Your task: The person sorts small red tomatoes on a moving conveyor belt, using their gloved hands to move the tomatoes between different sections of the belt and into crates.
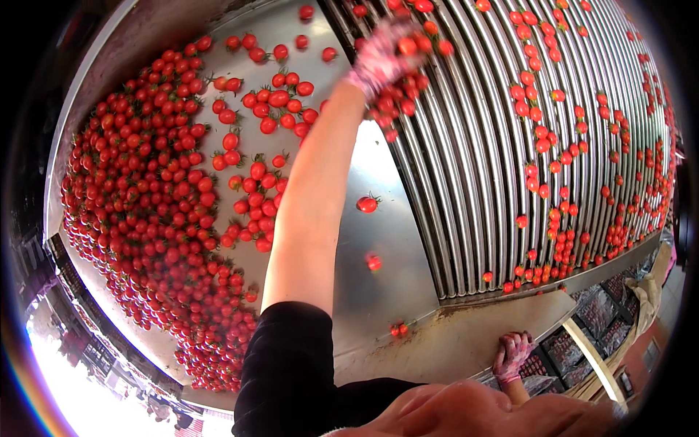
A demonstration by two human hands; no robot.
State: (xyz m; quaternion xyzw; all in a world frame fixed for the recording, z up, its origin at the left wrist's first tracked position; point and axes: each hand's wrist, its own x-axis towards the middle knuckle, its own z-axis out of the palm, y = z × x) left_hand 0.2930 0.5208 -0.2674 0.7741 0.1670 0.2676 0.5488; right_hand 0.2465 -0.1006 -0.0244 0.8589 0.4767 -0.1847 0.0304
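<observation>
A: Grip on my Left hand [384, 57]?
B: Blurred glove, tomatoes [397, 102] bunched against it where tray [364, 306] meets rollers [451, 167]. I can't make out whether the fingers close on any. Right hand [513, 357]: fingers bent, by the tray's near edge; can't see what, if anything, it holds.
A: Other tomatoes?
B: Big pile [145, 175] along the tray's left edge, loose ones mid-tray, more on the rollers, thick toward their near edge.
A: Handling?
B: My guess: light, firm but easily bruised, slick, roll freely. I'd cup several from the sides, no pinching; stems may snag.
A: Room?
B: Tray's near right corner is mostly bare metal, few strays. Left edge has a raised wall, so I'd come at the pile from mid-tray. Mind fingertips at roller gaps.
</observation>
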